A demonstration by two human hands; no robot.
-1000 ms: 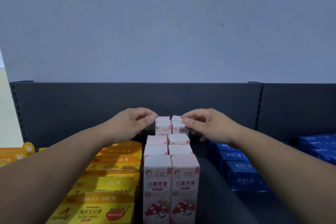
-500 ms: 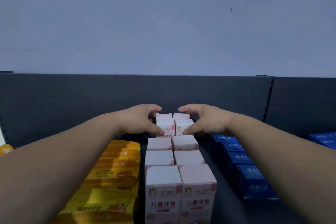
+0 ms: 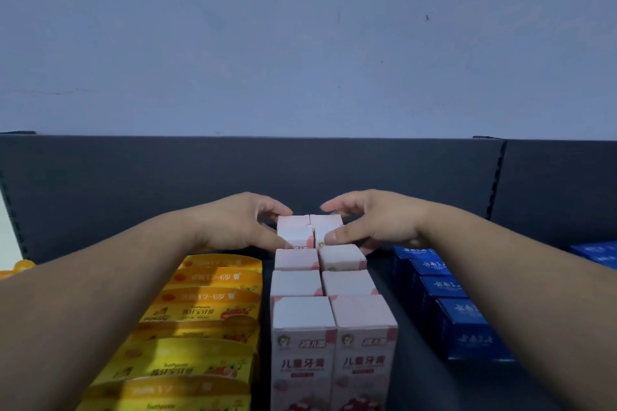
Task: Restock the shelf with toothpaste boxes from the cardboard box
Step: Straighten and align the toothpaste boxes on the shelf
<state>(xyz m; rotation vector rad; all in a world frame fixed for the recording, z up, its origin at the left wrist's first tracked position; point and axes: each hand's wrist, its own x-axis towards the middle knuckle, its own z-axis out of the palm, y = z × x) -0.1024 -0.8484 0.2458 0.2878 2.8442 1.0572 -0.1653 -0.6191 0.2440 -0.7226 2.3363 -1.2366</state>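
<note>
Bare left hand (image 3: 233, 227), bare right hand (image 3: 377, 227), bare forearms (image 3: 100, 284).

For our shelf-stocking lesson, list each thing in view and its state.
left hand, grips rear pink boxes
right hand, grips rear pink boxes
front pink boxes, closed, upright, two files
yellow boxes, standing in a row
blue boxes, closed, in a row

The front pink toothpaste boxes (image 3: 302, 344) read "儿童牙膏". The yellow toothpaste packs (image 3: 200, 312) carry "Toothpaste", "乳牙宝牙膏" and "2-6岁". The blue boxes (image 3: 467, 324) bear blurred white characters, possibly "云南三七".
</note>
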